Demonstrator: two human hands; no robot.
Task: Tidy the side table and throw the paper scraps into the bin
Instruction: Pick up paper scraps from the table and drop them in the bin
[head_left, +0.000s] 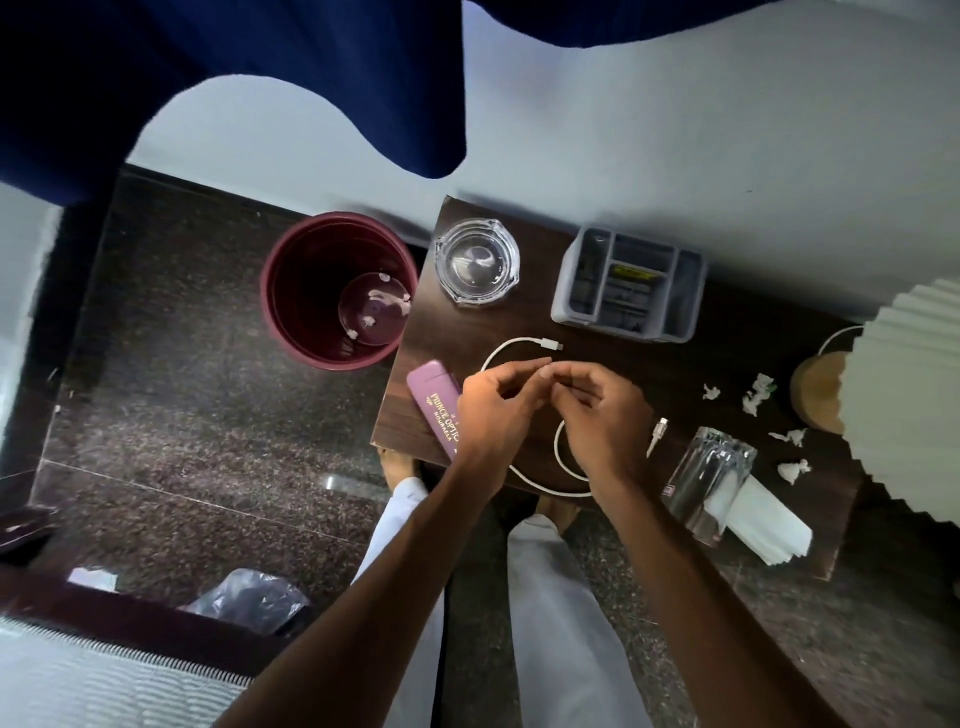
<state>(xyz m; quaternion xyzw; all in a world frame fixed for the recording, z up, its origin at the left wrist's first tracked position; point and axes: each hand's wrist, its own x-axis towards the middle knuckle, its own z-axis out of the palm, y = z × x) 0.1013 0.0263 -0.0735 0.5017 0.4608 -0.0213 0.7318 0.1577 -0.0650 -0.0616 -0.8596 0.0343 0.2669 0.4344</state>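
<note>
Dark wooden bench (727, 374) against a pale wall, seen from above. Over a white charging cable (548, 343), the left hand (493, 410) and right hand (602, 415) meet, fingers curled, tips together; whether they pinch anything cannot be told. Paper scraps (756, 395) lie right of the cable. A maroon bin (301, 291) stands on the floor to its left.

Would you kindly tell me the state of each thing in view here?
bin: open, nearly empty
ashtray: empty
spectacle case: closed
cable: uncoiled, loose on side table
paper scraps: scattered, not yet binned
tumbler: looks empty
left hand: curled at cable, grip unclear
right hand: likewise
</note>
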